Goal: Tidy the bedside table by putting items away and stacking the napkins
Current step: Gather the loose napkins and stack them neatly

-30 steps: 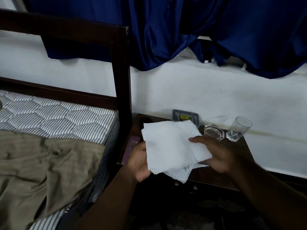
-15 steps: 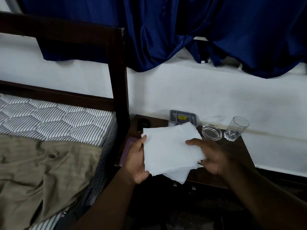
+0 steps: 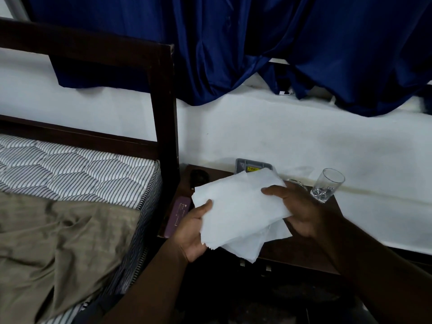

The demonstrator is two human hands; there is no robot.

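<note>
Napkins (image 3: pixel 238 211) held above table (image 3: pixel 304 251), left-centre. Left hand (image 3: pixel 194 230), right hand (image 3: pixel 297 211): fingers (image 3: pixel 273 190) curled round opposite edges of bundle. Likely light, limp, sheets slip askew; grip both edges, square up. Fragile glass (image 3: pixel 327 185) at table's back-right corner.

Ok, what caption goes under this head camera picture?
Left hand and right hand hold white napkins over the bedside table.

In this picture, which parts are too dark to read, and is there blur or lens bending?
Head view: dim light; the table and the floor below it sink into shadow, while napkins and wall stay bright. Head view: little blur, the glass is sharp; the bedpost leans, a wide-lens effect.
</note>
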